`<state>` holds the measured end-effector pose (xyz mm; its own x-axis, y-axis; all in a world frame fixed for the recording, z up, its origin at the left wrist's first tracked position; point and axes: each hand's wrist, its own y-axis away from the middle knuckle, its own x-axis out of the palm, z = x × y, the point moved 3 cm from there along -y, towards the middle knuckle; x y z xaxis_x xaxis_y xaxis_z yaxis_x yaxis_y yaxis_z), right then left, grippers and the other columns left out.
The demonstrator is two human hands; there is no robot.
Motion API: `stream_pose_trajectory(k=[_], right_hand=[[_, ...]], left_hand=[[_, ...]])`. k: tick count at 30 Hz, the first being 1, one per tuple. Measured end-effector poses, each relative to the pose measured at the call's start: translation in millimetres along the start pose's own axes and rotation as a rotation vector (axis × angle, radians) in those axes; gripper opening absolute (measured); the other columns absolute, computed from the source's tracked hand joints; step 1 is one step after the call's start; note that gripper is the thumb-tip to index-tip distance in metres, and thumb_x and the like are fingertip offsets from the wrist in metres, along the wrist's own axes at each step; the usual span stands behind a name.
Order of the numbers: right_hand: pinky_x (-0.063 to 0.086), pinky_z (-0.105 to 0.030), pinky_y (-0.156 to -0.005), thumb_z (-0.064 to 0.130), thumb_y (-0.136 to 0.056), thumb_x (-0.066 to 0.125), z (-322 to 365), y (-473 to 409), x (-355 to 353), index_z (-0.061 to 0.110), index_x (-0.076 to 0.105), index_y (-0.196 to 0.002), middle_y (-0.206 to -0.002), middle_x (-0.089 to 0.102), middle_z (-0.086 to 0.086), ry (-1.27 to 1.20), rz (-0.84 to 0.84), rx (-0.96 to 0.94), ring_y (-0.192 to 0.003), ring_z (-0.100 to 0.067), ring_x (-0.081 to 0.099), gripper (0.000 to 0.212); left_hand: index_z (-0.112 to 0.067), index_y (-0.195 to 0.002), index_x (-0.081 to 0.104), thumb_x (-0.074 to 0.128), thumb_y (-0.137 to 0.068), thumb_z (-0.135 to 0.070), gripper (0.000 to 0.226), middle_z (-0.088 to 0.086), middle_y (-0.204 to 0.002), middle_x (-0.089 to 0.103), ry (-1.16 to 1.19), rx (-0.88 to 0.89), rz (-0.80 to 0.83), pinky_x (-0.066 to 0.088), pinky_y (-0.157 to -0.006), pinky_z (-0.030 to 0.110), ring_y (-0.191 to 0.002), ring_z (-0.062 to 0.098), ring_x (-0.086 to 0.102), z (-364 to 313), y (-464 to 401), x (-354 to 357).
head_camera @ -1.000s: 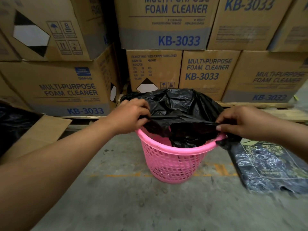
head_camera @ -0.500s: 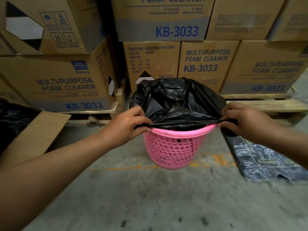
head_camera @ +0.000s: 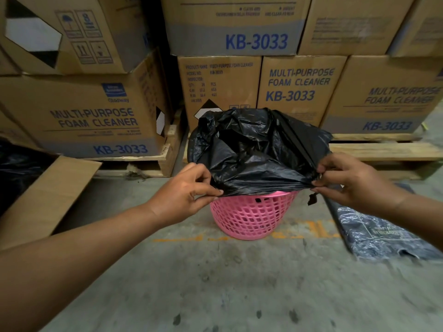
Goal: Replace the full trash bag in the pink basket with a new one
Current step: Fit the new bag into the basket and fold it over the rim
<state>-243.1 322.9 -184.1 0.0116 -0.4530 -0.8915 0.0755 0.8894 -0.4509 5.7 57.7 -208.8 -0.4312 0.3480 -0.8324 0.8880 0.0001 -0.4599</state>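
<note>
A pink lattice basket (head_camera: 254,216) stands on the concrete floor in front of me. A black trash bag (head_camera: 254,149) billows over its top and hides most of the rim. My left hand (head_camera: 184,192) pinches the bag's near edge at the basket's left side. My right hand (head_camera: 345,178) pinches the same edge at the right side, so the edge is stretched taut between both hands across the front rim. A small torn flap of plastic hangs below my right fingers.
Stacked cardboard cartons (head_camera: 91,116) on wooden pallets (head_camera: 383,152) form a wall just behind the basket. A flat black printed bag (head_camera: 381,233) lies on the floor to the right. An open cardboard flap (head_camera: 48,195) and dark plastic sit at the left.
Both hands have kept their grip and drawn the bag's edge down over the basket's front rim. The pink interior seen a second ago is now covered. The view has pulled back.
</note>
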Motion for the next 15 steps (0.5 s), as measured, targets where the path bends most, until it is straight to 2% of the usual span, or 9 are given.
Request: stream_pose_trajectory(k=[5, 7, 10, 13, 15], right_hand=[[0.050, -0.035, -0.063, 0.037, -0.089, 0.060, 4, -1, 1, 0.009, 0.072, -0.076, -0.095, 0.057, -0.013, 0.070, 0.003, -0.054, -0.080, -0.028, 0.055, 0.034], [0.049, -0.035, -0.064, 0.038, -0.089, 0.060, 5, -2, 1, 0.010, 0.070, -0.075, -0.094, 0.057, -0.012, 0.075, 0.004, -0.054, -0.079, -0.028, 0.055, 0.033], [0.052, -0.037, -0.067, 0.045, -0.085, 0.064, 7, -3, -2, 0.013, 0.071, -0.083, -0.096, 0.059, -0.009, 0.047, 0.012, -0.025, -0.083, -0.028, 0.057, 0.033], [0.053, -0.037, -0.068, 0.047, -0.086, 0.063, 16, -5, -3, 0.015, 0.071, -0.100, -0.097, 0.060, -0.008, 0.087, 0.004, -0.022, -0.087, -0.028, 0.059, 0.036], [0.052, -0.036, -0.066, 0.040, -0.090, 0.059, 22, -7, -3, 0.013, 0.072, -0.096, -0.097, 0.060, -0.010, 0.077, -0.030, -0.032, -0.085, -0.029, 0.059, 0.030]], left_hand=[[-0.021, -0.105, 0.079, 0.065, -0.091, -0.038, 0.026, -0.003, -0.088, 0.057, -0.083, 0.009, -0.007, 0.044, -0.066, 0.028, -0.083, 0.016, 0.053, 4, -1, 3], [-0.022, -0.105, 0.078, 0.062, -0.091, -0.049, 0.034, -0.004, -0.089, 0.061, -0.162, 0.018, -0.028, 0.046, -0.072, 0.032, -0.084, 0.016, 0.058, 3, -1, 3], [-0.021, -0.107, 0.073, 0.062, -0.086, -0.058, 0.044, -0.004, -0.093, 0.064, -0.227, 0.043, -0.060, 0.040, -0.080, 0.029, -0.088, 0.016, 0.060, -6, -8, -2], [-0.022, -0.118, 0.070, 0.067, -0.087, -0.051, 0.043, -0.004, -0.096, 0.062, -0.247, 0.073, -0.066, 0.044, -0.076, 0.031, -0.088, 0.017, 0.058, -16, -21, 0], [-0.020, -0.110, 0.075, 0.068, -0.090, -0.038, 0.029, -0.001, -0.091, 0.063, -0.220, 0.121, -0.092, 0.049, -0.066, 0.037, -0.081, 0.019, 0.059, -22, -25, 5]])
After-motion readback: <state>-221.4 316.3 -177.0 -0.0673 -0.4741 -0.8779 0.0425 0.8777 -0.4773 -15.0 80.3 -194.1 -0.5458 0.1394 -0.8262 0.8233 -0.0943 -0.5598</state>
